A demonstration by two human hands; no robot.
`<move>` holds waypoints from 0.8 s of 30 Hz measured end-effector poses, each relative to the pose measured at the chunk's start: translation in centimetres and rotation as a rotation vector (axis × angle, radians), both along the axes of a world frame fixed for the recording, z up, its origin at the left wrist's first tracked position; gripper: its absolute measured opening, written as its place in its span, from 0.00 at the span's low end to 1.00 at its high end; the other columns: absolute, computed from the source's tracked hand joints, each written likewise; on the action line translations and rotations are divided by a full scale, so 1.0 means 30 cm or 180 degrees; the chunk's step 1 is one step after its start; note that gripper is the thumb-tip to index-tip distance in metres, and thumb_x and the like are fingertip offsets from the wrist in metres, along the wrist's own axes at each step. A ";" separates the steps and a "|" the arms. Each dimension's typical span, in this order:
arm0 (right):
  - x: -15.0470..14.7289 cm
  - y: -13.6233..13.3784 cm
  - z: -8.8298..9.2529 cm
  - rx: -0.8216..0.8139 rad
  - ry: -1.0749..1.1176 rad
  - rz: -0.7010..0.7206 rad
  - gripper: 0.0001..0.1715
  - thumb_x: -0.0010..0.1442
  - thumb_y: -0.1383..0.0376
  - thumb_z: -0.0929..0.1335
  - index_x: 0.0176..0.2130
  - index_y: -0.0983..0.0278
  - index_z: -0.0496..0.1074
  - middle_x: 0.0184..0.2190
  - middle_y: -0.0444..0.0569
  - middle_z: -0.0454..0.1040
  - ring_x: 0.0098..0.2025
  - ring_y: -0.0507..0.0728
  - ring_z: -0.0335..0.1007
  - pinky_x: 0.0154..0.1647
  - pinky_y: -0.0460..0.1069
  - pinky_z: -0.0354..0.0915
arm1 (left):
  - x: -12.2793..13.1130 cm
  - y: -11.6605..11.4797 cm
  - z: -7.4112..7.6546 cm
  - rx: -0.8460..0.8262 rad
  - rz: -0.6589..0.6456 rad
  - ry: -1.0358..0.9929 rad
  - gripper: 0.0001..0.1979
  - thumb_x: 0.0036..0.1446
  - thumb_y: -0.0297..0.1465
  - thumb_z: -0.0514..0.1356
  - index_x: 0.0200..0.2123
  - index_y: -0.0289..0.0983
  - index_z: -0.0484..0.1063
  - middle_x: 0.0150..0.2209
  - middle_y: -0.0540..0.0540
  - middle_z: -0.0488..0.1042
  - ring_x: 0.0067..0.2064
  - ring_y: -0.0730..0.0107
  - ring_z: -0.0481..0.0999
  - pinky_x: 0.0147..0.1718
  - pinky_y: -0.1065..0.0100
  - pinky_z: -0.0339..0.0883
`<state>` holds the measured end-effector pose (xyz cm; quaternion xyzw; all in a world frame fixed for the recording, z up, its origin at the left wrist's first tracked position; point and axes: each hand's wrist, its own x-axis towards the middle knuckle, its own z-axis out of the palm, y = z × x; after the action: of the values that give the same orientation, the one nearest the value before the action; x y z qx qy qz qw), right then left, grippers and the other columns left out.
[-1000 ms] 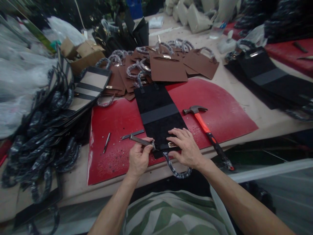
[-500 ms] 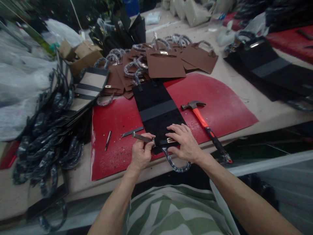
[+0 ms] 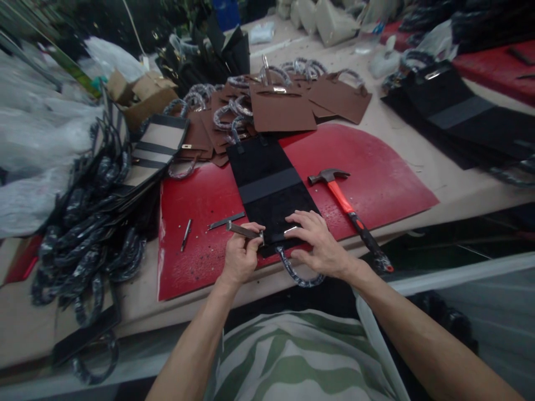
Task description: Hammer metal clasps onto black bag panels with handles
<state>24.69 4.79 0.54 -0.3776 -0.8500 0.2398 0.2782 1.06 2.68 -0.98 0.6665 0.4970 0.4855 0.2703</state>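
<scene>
A black bag panel (image 3: 271, 184) lies across a red board, its plastic-wrapped handle (image 3: 298, 277) hanging over the near edge. My left hand (image 3: 242, 253) is closed around a metal punch-like tool (image 3: 242, 229), whose tip is at the panel's near left corner. Spread over the panel's near right part, my right hand (image 3: 315, 242) rests with fingers apart beside a shiny metal fitting (image 3: 291, 229). To the right lies a claw hammer (image 3: 346, 206) with an orange and black handle. A thin metal rod (image 3: 186, 235) and a flat metal strip (image 3: 227, 220) are on the board's left side.
The red board (image 3: 376, 167) covers the table's near part. Brown bag panels (image 3: 284, 108) with wrapped handles are heaped behind it. Black bag pieces (image 3: 108, 211) pile up at left, and more black panels (image 3: 463, 111) lie at right. A cardboard box (image 3: 146, 100) stands back left.
The whole view has shifted slightly. Both hands stay in nearly the same place on the panel, with the tool still in my left hand.
</scene>
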 end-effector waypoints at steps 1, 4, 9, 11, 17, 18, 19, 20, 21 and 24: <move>-0.012 -0.019 0.012 0.0028 -0.0132 -0.0038 0.17 0.55 0.66 0.70 0.46 0.60 0.75 0.61 0.54 0.66 0.67 0.67 0.52 0.68 0.68 0.43 | -0.004 0.003 0.001 -0.0110 -0.0032 -0.0091 0.05 0.61 0.26 0.57 0.41 0.37 0.69 0.43 0.42 0.77 0.46 0.62 0.78 0.46 0.62 0.72; -0.054 -0.075 0.046 0.0087 -0.0548 -0.0083 0.19 0.56 0.67 0.69 0.48 0.59 0.76 0.64 0.53 0.61 0.69 0.68 0.46 0.68 0.70 0.38 | -0.018 0.014 0.003 -0.0360 -0.0140 -0.0312 0.05 0.61 0.27 0.57 0.41 0.37 0.69 0.44 0.41 0.77 0.46 0.62 0.79 0.46 0.62 0.73; -0.105 -0.104 0.053 0.0072 -0.0897 -0.0010 0.19 0.61 0.67 0.67 0.51 0.57 0.76 0.65 0.53 0.59 0.69 0.69 0.45 0.67 0.72 0.39 | -0.025 0.022 0.000 -0.0422 -0.0177 -0.0381 0.05 0.60 0.28 0.57 0.41 0.37 0.69 0.44 0.41 0.76 0.46 0.62 0.79 0.47 0.61 0.73; -0.113 -0.100 0.045 0.0083 -0.0964 -0.0036 0.19 0.62 0.67 0.67 0.52 0.57 0.75 0.65 0.54 0.59 0.69 0.69 0.45 0.67 0.72 0.40 | -0.025 0.021 -0.002 -0.0408 -0.0176 -0.0398 0.05 0.60 0.27 0.57 0.41 0.37 0.69 0.44 0.41 0.76 0.46 0.62 0.78 0.47 0.61 0.73; -0.122 -0.099 0.034 0.0121 -0.1046 -0.0081 0.20 0.63 0.67 0.65 0.54 0.58 0.73 0.65 0.55 0.60 0.69 0.68 0.46 0.68 0.71 0.40 | -0.023 0.021 -0.001 -0.0341 -0.0181 -0.0340 0.06 0.60 0.26 0.56 0.41 0.37 0.70 0.43 0.42 0.76 0.45 0.63 0.78 0.46 0.62 0.72; -0.123 -0.099 0.034 0.0116 -0.1047 -0.0073 0.21 0.63 0.67 0.65 0.55 0.58 0.73 0.65 0.55 0.60 0.69 0.68 0.46 0.68 0.71 0.40 | -0.023 0.021 -0.001 -0.0340 -0.0188 -0.0348 0.06 0.60 0.26 0.56 0.41 0.37 0.70 0.43 0.42 0.76 0.45 0.63 0.78 0.46 0.62 0.72; -0.124 -0.097 0.033 0.0102 -0.1048 -0.0059 0.21 0.63 0.67 0.65 0.55 0.58 0.73 0.65 0.54 0.60 0.69 0.68 0.46 0.68 0.71 0.40 | -0.023 0.021 -0.001 -0.0342 -0.0199 -0.0366 0.07 0.60 0.25 0.56 0.41 0.37 0.70 0.43 0.42 0.76 0.45 0.63 0.78 0.46 0.62 0.72; -0.124 -0.094 0.033 0.0082 -0.1043 -0.0036 0.21 0.63 0.67 0.65 0.55 0.58 0.73 0.65 0.54 0.61 0.69 0.68 0.46 0.68 0.71 0.39 | -0.024 0.021 -0.001 -0.0343 -0.0206 -0.0386 0.07 0.60 0.25 0.56 0.41 0.37 0.70 0.43 0.42 0.76 0.45 0.63 0.78 0.45 0.62 0.72; -0.125 -0.091 0.032 0.0056 -0.1035 -0.0009 0.21 0.63 0.67 0.65 0.54 0.57 0.73 0.65 0.53 0.61 0.69 0.67 0.46 0.68 0.71 0.39 | -0.025 0.022 -0.001 -0.0346 -0.0207 -0.0400 0.07 0.60 0.25 0.56 0.42 0.37 0.70 0.43 0.42 0.76 0.45 0.63 0.78 0.45 0.62 0.72; -0.124 -0.078 0.032 -0.0032 -0.1023 0.0062 0.21 0.62 0.67 0.67 0.54 0.56 0.74 0.65 0.52 0.60 0.69 0.68 0.46 0.68 0.71 0.39 | -0.027 0.023 -0.004 -0.0377 -0.0202 -0.0402 0.07 0.60 0.25 0.56 0.42 0.37 0.69 0.43 0.42 0.76 0.45 0.63 0.78 0.45 0.62 0.73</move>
<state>20.97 2.45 1.49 -0.4043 -0.8860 0.1832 0.1343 0.24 3.37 -1.09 0.6328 0.4854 0.4875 0.3553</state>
